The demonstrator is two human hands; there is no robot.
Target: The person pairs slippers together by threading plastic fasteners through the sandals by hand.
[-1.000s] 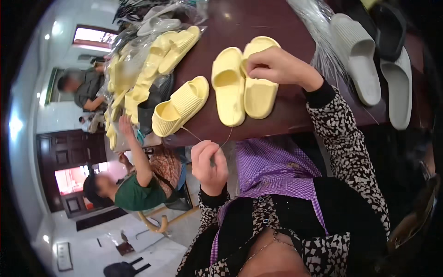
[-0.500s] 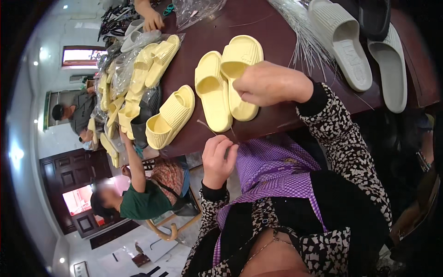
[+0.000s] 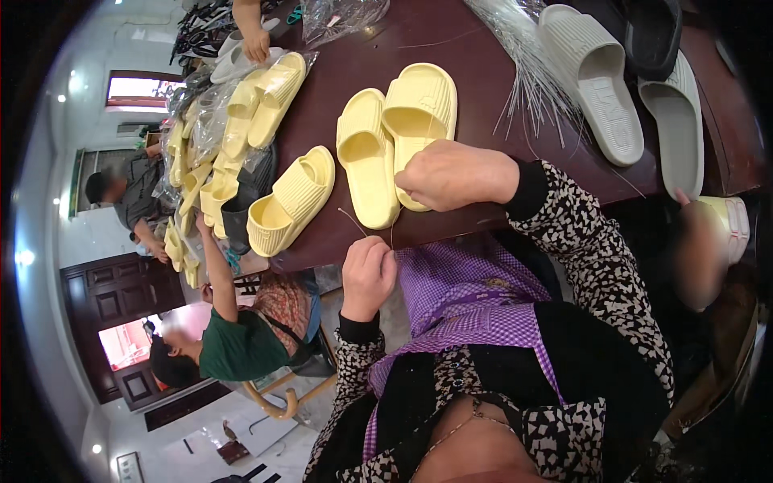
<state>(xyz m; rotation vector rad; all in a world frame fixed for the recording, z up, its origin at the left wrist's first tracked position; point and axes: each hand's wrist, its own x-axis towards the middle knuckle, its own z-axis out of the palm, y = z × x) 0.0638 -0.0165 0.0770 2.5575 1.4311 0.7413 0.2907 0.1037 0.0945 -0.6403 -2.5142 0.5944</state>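
I saw the left hand (image 3: 368, 278) with fingers pressed together, seemingly pinching a thin strand (image 3: 351, 220); the right hand (image 3: 459, 175) was curled, its grip hidden from me. Partly beneath it lay a yellow slipper (image 3: 420, 101) on the worktop (image 3: 487, 88), its mate (image 3: 372, 181) just left. I judged both light, soft foam, safest held by the strap (image 3: 361, 118).

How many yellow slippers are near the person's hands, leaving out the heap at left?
3: a left slipper, then a middle slipper and a right slipper side by side, the last partly hidden by the right hand.
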